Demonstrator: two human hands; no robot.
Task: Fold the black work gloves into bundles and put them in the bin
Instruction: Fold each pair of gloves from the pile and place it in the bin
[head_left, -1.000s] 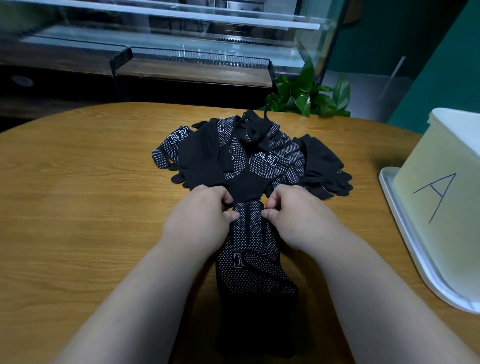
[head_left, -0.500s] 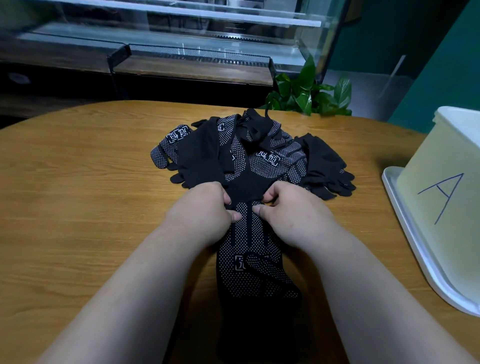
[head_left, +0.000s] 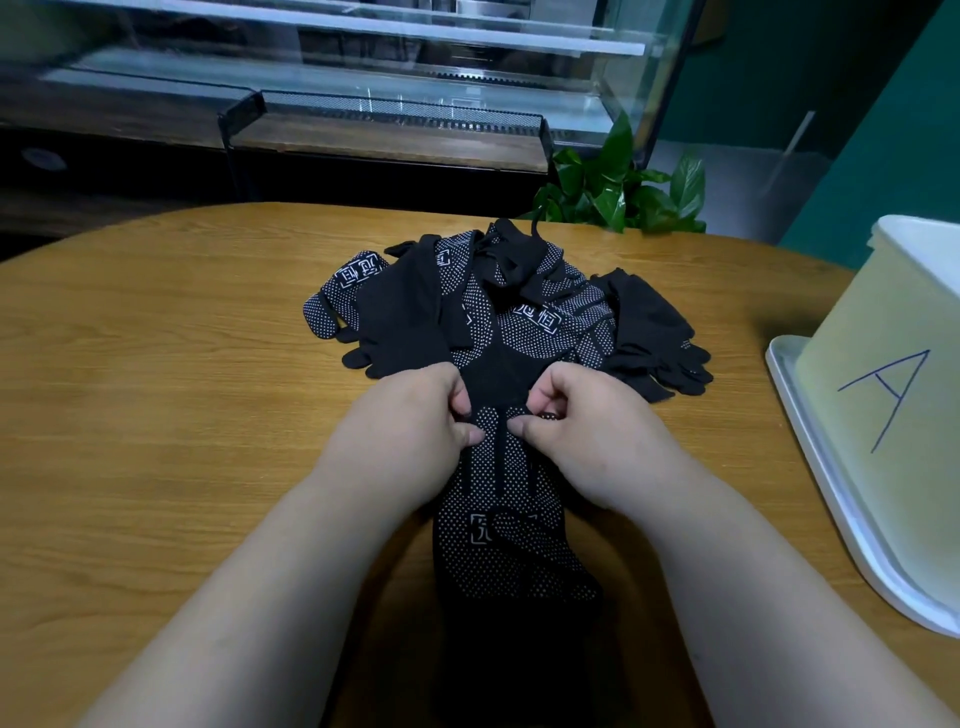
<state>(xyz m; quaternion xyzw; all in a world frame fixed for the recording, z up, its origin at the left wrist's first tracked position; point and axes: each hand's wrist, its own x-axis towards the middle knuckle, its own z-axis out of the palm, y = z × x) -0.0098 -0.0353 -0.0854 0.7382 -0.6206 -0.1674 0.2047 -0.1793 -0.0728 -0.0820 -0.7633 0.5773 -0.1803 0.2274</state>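
Observation:
A black glove with white grip dots (head_left: 506, 540) lies flat on the wooden table (head_left: 156, 415), its cuff towards me and its fingertips pointing away. My left hand (head_left: 410, 436) and my right hand (head_left: 587, 431) sit side by side at the fingertip end, each pinching the fabric between thumb and curled fingers. Just beyond them lies a heap of several more black gloves (head_left: 509, 312), some dotted side up. The pale bin marked "A" (head_left: 883, 395) stands at the right edge, resting on its white lid (head_left: 810, 467).
A green potted plant (head_left: 618, 192) rises behind the far table edge. A glass display counter (head_left: 363, 104) fills the background. Bare wood lies to the left of the gloves and between the heap and the bin.
Both hands have crept slightly away from me along the glove and drawn closer together, gathering the fingertip end. The glove heap and the bin have stayed put.

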